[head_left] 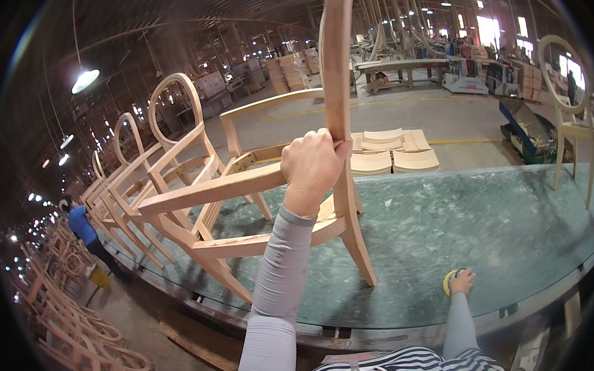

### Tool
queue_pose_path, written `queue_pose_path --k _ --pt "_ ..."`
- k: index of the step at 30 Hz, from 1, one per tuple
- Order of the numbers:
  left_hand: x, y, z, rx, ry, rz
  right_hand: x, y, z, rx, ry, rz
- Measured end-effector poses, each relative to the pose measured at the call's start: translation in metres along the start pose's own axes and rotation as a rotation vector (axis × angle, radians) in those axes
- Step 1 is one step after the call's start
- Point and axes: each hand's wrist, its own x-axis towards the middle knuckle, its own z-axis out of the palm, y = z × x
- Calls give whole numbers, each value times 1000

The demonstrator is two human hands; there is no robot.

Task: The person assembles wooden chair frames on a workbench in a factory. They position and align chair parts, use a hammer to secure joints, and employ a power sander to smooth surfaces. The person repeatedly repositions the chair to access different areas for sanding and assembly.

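A bare wooden armchair frame point(217, 190) stands on the green-topped workbench point(414, 243), in front of me and to the left. My left hand point(313, 165) is closed round the end of its armrest, where that meets the tall back upright. The thumb presses against the upright. Over to the right, my right hand point(464, 281) is closed on a small round sander point(449, 282) with a yellow rim, low over or resting on the bench top. Its lower side is hidden. The sander is apart from the chair.
More chair frames with oval backs point(174, 107) line the bench to the left. Curved wooden panels point(394, 150) lie stacked behind the armchair. Another chair point(569, 111) stands at the right end, near a blue-and-green bin point(526, 132). A person in blue point(83, 226) stands far left.
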Motion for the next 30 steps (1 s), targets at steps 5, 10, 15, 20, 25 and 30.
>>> queue_pose_path --k 5,10,15,20,25,30 --pt "-3 15 6 24 63 -42 14 12 -6 -43 44 -5" --pt "-5 -19 -9 -122 -33 143 13 12 -11 -76 -16 -89" --pt "-13 -84 -47 -328 -334 10 16 18 -17 26 -58 -152" --pt "-25 -87 -35 -123 -183 67 25 17 -17 45 -86 -208" --pt "-30 -91 -34 -41 -108 82 3 -20 -20 77 -239 -289" --pt "-30 -85 -36 -56 -118 79 -17 -60 -30 163 -271 -448"
